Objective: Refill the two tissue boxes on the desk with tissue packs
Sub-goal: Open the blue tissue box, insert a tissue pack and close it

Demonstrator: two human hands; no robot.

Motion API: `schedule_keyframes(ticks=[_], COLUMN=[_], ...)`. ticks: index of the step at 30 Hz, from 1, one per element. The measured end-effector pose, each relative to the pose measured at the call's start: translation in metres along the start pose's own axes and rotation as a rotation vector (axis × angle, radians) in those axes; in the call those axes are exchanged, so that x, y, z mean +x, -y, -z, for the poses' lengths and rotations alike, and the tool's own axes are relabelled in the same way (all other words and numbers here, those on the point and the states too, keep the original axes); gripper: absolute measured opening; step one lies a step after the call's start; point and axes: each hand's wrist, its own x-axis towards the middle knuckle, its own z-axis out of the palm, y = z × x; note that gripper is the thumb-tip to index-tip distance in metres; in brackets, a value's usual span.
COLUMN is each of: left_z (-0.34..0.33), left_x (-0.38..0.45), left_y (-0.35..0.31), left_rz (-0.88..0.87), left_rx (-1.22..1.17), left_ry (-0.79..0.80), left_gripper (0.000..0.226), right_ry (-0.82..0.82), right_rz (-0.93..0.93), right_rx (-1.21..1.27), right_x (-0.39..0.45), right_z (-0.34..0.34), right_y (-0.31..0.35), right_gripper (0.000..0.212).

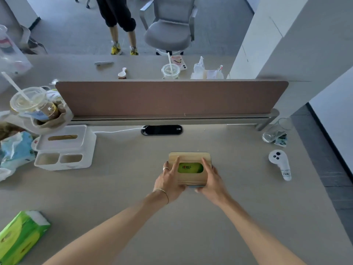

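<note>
Wooden and pale, the lid of the tissue box [191, 169] sits between my two hands near the middle of the desk [133, 188]. I have my left hand [169, 178] on its left edge, fingers straight and laid flat across the lid, a ring showing on one finger and a thin bracelet at the wrist. My right hand [210, 178] mirrors it on the right edge, fingers extended along the top and the thumb tucked under the near corner; I cannot tell whether that thumb really pinches the box. Through the oval slot between my fingertips I see a green tissue pack [190, 167] with printed lettering, already inside. Well to the left of my left hand, and farther from me, stands the white tissue box [65, 148], its slot dark and two small compartments along its front. Nearer me and far off to the left, at the desk's edge, lies a second green tissue pack [21, 236], its end torn open to show white tissue. Off to the right of my right hand rests a white handheld controller [279, 163]. Beyond the boxes runs a brown desk divider [172, 98], with a black cable port [162, 130] just in front of it.
</note>
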Motion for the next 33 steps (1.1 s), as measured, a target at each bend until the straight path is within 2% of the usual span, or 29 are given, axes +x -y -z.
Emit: schedule_keyframes(ticks=[11, 18, 21, 24, 33], left_z=[-0.055, -0.079, -0.087, -0.090, -0.102], left_x=[0.099, 0.144, 0.163, 0.179, 0.192], left_y=[-0.122, -0.166, -0.184, -0.201, -0.220], left_rz=[-0.125, -0.176, -0.171, -0.154, -0.115], left_rx=[0.044, 0.061, 0.048, 0.034, 0.096], left_ry=[0.126, 0.114, 0.080, 0.059, 0.064], left_gripper=[0.103, 0.095, 0.097, 0.097, 0.100], right_ry=[-0.087, -0.148, -0.250, -0.264, -0.228], right_rz=[-0.126, -0.076, -0.029, -0.011, -0.083], right_rx=[0.051, -0.199, -0.416, -0.526, -0.596], right_x=[0.048, 0.076, 0.092, 0.105, 0.122], right_z=[0.111, 0.158, 0.166, 0.163, 0.159], right_y=[-0.088, -0.121, -0.129, -0.133, -0.141], right_gripper=[0.110, 0.100, 0.089, 0.082, 0.107])
